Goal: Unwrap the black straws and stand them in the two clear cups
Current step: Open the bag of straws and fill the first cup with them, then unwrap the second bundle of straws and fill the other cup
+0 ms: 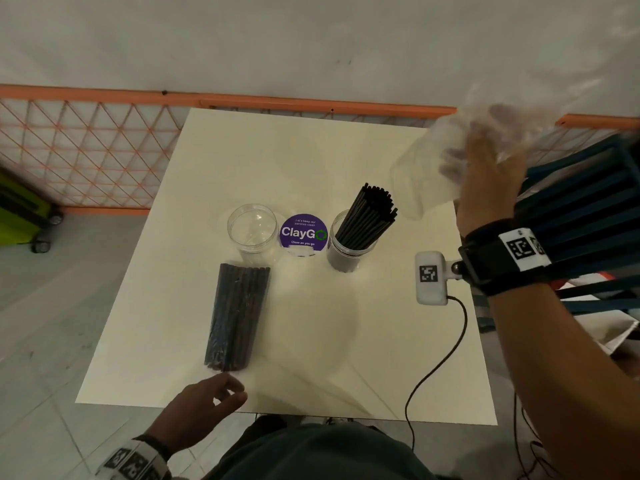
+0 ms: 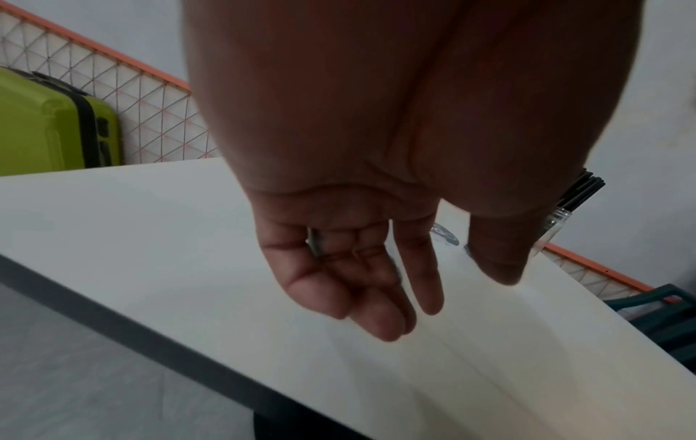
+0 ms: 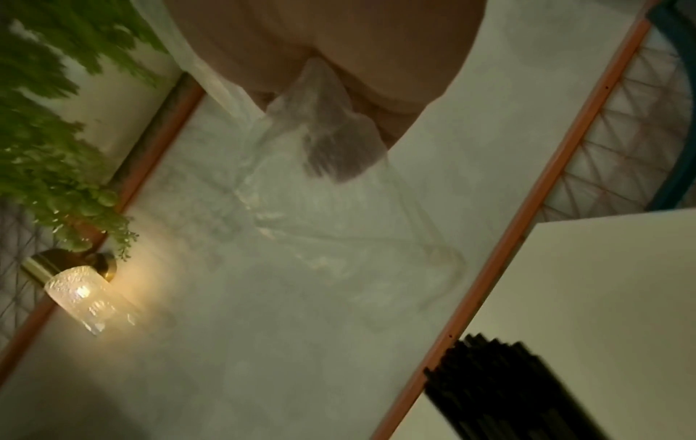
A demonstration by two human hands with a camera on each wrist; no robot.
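Head view first: a cream square table [image 1: 298, 341] is sitting on grey floor tiles, with an orange mesh fence [image 1: 86, 150] running behind it under a plain white wall. A lime suitcase [image 1: 20, 213] is parked at 9 o'clock by the fence, and some teal slatted thing [image 1: 581, 209] is poking in at 3 o'clock. Mid-table, an empty cup [image 1: 254, 233] is standing just left of a purple ClayGo sticker [image 1: 303, 233], and a second cup [image 1: 349, 244] on the sticker's right is holding loose straws [image 1: 370, 216] leaning toward 1 o'clock. A wrapped bundle [image 1: 235, 317] is lying flat at 6 o'clock from the empty cup, nearly touching it. The right hand [image 1: 488, 188] is up at 2 o'clock gripping a clear wrapper [image 1: 460, 147], which is blurry. The left hand [image 1: 204, 407] is hovering at the near table edge, just short of the bundle, fingers loosely curled and holding nothing.

Left wrist view: the left hand [image 2: 361, 262] is hanging relaxed over the table [image 2: 150, 238], palm showing, nothing in it. The suitcase [image 2: 49, 131] and fence [image 2: 150, 98] are showing at 10 o'clock, and the straws [image 2: 582, 190] are peeking out at 3 o'clock.

Right wrist view: pretty smeared. The right hand [image 3: 339, 59] is closing around the wrapper [image 3: 327, 148], which is trailing toward 6 o'clock. A lit wall lamp [image 3: 82, 294] and green foliage [image 3: 49, 119] are sitting at 9 o'clock, the table [image 3: 602, 297] at 4 o'clock, and the straws [image 3: 504, 393] at 5 o'clock.
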